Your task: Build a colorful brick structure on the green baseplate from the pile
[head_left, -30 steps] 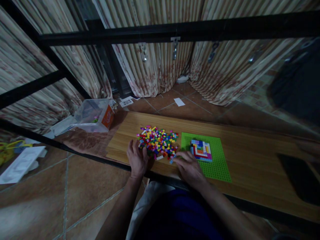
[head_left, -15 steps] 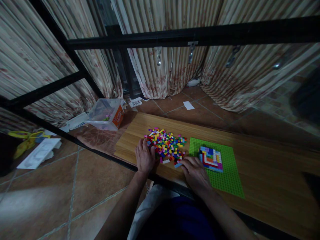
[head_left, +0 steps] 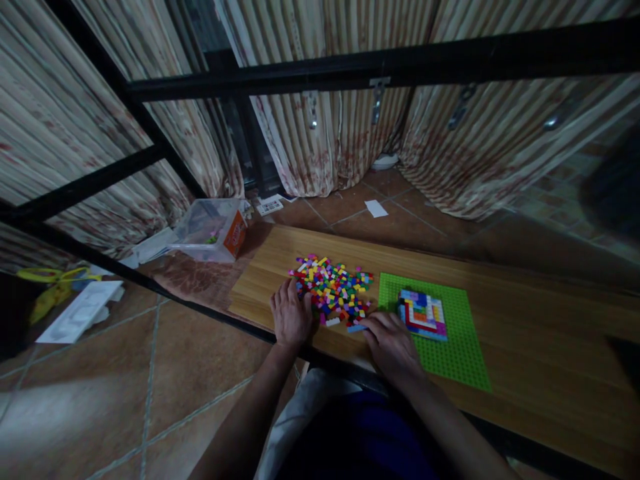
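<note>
A loose pile of small multicoloured building bricks point(head_left: 333, 287) lies on the wooden board. My left hand point(head_left: 291, 315) rests palm down against the pile's left edge, fingers bent a little and thumb apart, with no brick visible in it. At the pile's near right edge, my right hand point(head_left: 393, 343) has its thumb and fingertips closed at the right end of a light blue brick point(head_left: 355, 327). Just right of that hand is a green baseplate point(head_left: 455, 363), partly covered by it. On the baseplate sits a square, multicoloured brick build point(head_left: 423, 315).
The wooden board point(head_left: 540, 333) runs off to the right. A clear plastic box point(head_left: 210, 230) with an orange label stands on the floor beyond its left end. A black metal bar point(head_left: 350, 77) crosses in front of striped curtains point(head_left: 320, 147). White packaging point(head_left: 83, 310) lies at left.
The view has shifted slightly. Both hands stay in nearly the same places, and the right fingers remain at the light blue brick.
</note>
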### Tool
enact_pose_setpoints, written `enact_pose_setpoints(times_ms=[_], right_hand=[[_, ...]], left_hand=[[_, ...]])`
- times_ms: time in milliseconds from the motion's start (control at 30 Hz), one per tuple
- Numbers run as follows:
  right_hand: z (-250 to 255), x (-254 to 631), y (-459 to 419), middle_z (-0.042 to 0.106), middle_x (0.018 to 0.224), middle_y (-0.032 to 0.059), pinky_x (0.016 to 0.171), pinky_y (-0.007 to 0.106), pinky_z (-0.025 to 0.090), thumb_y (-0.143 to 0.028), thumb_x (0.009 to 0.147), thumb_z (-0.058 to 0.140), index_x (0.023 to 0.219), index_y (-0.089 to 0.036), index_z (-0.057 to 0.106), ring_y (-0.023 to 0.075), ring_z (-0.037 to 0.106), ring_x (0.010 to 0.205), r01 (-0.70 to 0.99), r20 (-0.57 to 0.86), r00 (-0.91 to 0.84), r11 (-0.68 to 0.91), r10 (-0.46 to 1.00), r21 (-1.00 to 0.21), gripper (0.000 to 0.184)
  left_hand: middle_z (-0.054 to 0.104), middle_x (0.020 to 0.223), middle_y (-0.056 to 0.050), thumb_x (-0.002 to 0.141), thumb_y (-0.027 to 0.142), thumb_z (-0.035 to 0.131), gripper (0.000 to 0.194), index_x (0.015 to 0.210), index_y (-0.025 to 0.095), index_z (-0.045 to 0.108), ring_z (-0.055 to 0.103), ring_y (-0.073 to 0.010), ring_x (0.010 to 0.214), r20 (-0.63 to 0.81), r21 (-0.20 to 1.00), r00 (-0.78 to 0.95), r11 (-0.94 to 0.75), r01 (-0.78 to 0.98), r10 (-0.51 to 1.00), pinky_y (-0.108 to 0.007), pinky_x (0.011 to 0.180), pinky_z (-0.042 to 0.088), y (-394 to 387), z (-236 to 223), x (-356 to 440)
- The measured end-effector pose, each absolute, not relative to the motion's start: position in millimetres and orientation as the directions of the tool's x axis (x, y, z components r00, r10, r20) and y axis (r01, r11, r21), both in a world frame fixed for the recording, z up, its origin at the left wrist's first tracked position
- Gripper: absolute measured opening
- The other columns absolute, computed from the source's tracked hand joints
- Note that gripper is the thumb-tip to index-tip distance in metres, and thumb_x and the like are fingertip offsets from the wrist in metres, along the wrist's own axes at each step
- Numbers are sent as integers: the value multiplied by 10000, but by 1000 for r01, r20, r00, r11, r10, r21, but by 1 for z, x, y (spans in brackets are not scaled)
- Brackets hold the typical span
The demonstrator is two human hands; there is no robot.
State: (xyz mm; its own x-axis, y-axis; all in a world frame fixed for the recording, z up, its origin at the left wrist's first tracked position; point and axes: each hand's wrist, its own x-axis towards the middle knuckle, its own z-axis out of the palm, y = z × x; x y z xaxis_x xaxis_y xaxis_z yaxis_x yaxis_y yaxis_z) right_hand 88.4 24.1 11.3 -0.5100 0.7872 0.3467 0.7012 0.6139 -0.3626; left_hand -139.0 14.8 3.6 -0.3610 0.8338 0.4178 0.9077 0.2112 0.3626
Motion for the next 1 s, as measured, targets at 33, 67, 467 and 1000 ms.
enact_pose_setpoints(times_ms=[33,67,467,1000], right_hand=[[11,89,24,658,936,53,839,364,434,-164,903,486,954,-219,679,220,549,892,701,350,-510,615,786,-360,207],[10,89,24,657,933,53,835,367,431,-170,906,482,954,-221,678,222,548,885,702,351,-510,616,785,-357,207],[-2,91,24,667,939,64,819,375,418,-222,937,449,1017,-223,667,229,560,873,702,406,-512,641,757,-310,232],[7,83,19,695,1011,67,868,389,483,-325,922,504,1034,-242,685,228,615,963,620,447,-311,536,839,-573,229]], left_hand=[[579,1266,-185,908,360,480,446,1288,127,496,510,-319,1204,419,361,-361,212,908,833,-500,995,384,15,4,-139],[581,1264,-185,907,359,483,441,1282,127,500,512,-320,1202,417,360,-361,213,908,834,-502,995,382,15,5,-139],[622,1168,-143,888,266,477,357,1217,148,552,565,-277,1096,458,536,-414,127,835,787,-466,955,447,23,6,-158],[687,810,-72,866,273,544,153,871,199,678,640,-205,753,267,808,-395,19,590,879,-357,712,531,40,34,-168]])
